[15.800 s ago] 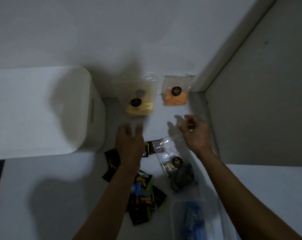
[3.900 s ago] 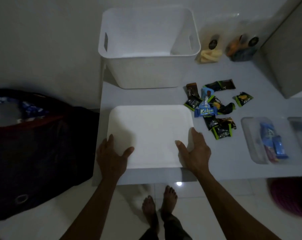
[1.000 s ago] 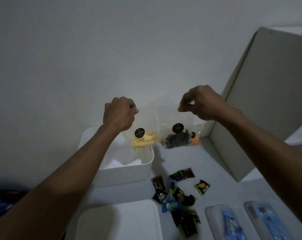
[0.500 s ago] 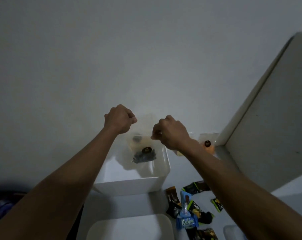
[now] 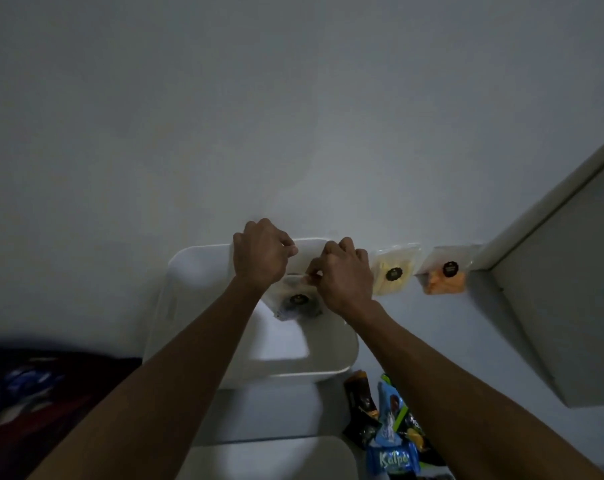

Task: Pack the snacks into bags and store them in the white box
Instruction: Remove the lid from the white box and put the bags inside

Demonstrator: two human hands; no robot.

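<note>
Dark bundle of cloth (image 5: 33,393) sat far left, off the table, out of play. Next over, the white box (image 5: 196,271) stood open against the wall, its lid (image 5: 269,459) lying flat on the table in front. Our left hand (image 5: 259,254) hung over the box, fingers curled shut on the top edge of the clear bag (image 5: 295,301); our right hand (image 5: 343,275) pinched the same edge from the other side. So both hands had the bag, nothing else.

Bag was inside the box opening, hanging low; couldn't tell if it touched the floor. Clear film, round black sticker on the front, dark snack settled at the bottom.

Step, as we judged it: storing the first packed bag. Next move would call for letting go cleanly so it stands or lies without tipping out, then reaching right.

Right of the box, the yellow snack bag (image 5: 394,271) and the orange snack bag (image 5: 446,275) leaned on the wall, not yet stored. Loose wrapped snacks (image 5: 390,427) lay near front, unbagged
</note>
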